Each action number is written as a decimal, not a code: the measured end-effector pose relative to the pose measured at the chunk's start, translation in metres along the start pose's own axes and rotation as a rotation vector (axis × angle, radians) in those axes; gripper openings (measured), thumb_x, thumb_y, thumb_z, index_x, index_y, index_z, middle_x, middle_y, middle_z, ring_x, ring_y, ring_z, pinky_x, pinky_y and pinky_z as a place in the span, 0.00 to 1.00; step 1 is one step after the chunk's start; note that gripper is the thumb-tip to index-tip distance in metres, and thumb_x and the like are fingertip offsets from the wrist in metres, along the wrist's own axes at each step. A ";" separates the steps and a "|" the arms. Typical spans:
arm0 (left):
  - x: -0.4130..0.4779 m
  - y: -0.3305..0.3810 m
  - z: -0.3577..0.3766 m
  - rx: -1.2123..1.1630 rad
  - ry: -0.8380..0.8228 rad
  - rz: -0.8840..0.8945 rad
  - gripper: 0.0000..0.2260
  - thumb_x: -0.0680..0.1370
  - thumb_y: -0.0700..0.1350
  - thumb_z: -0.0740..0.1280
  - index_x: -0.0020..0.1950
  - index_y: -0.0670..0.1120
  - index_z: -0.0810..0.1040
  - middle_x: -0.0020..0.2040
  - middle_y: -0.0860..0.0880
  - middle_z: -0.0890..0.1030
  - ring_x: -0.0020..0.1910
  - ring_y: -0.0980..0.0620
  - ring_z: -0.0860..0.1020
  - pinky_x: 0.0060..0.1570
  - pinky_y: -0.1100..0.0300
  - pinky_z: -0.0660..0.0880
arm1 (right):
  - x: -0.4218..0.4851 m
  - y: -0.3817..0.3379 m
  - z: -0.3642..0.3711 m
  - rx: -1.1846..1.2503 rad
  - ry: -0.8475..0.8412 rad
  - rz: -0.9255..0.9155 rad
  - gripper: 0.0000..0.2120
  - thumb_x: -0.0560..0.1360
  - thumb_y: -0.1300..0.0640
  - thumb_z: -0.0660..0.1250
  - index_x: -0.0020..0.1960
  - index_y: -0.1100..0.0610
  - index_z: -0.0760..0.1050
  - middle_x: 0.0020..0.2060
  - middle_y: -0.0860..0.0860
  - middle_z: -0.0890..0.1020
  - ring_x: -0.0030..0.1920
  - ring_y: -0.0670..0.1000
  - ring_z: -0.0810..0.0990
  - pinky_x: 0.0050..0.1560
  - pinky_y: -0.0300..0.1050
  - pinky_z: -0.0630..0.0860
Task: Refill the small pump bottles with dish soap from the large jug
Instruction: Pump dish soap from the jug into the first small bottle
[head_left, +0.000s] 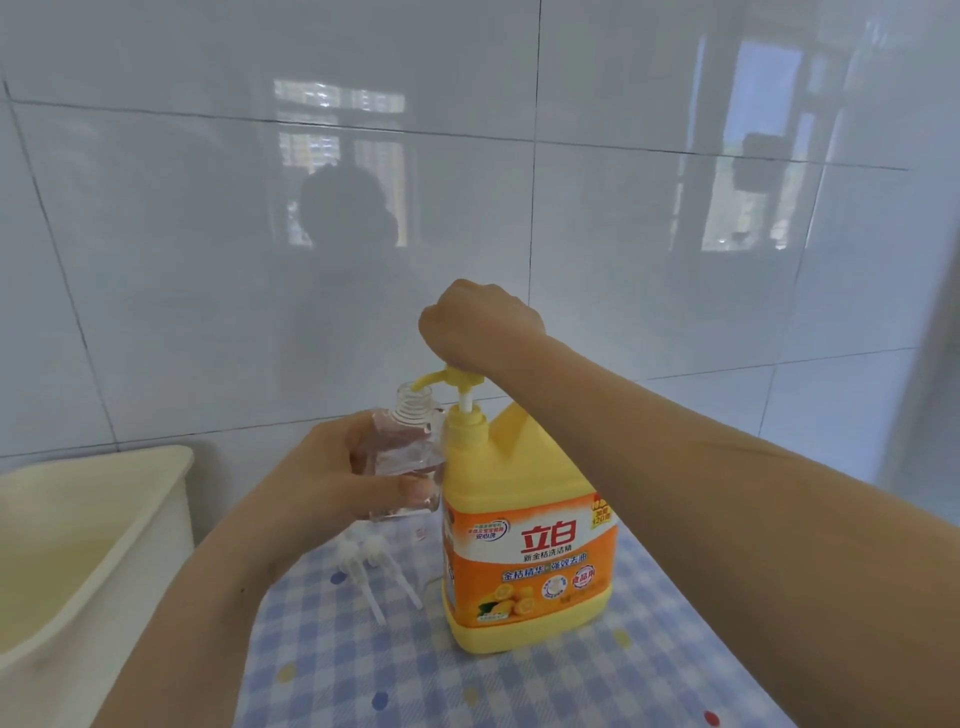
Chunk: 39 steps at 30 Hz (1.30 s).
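Left hand (332, 480) around bottle (410, 447) under jug pump (460, 378)

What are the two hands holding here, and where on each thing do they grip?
Left hand grips the clear small bottle round its body. Right hand sits on the yellow pump head; its fingers are hidden.

Bare left hand (332, 483) and right hand (478, 322), bare forearms (727, 493)
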<state>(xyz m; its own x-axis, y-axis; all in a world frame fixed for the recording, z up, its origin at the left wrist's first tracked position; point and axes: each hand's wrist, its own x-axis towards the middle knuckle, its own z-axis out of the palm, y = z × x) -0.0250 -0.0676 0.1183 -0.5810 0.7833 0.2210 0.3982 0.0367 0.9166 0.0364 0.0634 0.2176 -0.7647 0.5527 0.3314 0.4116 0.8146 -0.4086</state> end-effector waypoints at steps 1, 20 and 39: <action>-0.001 0.001 0.001 -0.002 0.007 0.002 0.17 0.69 0.36 0.76 0.50 0.56 0.80 0.46 0.60 0.86 0.45 0.56 0.85 0.37 0.66 0.79 | 0.000 0.000 -0.001 -0.006 -0.009 0.000 0.10 0.73 0.60 0.55 0.34 0.55 0.63 0.33 0.50 0.70 0.32 0.50 0.67 0.33 0.42 0.62; 0.002 -0.009 -0.006 0.064 -0.057 -0.044 0.28 0.52 0.53 0.77 0.52 0.52 0.83 0.47 0.50 0.87 0.48 0.48 0.85 0.45 0.52 0.80 | -0.011 0.013 0.027 -0.046 -0.078 -0.033 0.09 0.74 0.60 0.54 0.35 0.55 0.66 0.38 0.50 0.71 0.41 0.54 0.72 0.49 0.48 0.66; 0.003 -0.009 -0.003 0.076 -0.098 -0.076 0.15 0.68 0.37 0.77 0.51 0.50 0.83 0.46 0.51 0.87 0.47 0.51 0.85 0.38 0.64 0.78 | -0.015 0.010 0.025 -0.088 -0.083 -0.032 0.08 0.72 0.61 0.53 0.35 0.56 0.66 0.37 0.51 0.71 0.41 0.54 0.71 0.53 0.51 0.68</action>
<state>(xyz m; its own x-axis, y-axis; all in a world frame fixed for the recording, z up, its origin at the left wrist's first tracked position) -0.0321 -0.0674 0.1119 -0.5404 0.8335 0.1152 0.4105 0.1416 0.9008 0.0391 0.0587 0.1870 -0.8150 0.5124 0.2706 0.4253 0.8462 -0.3211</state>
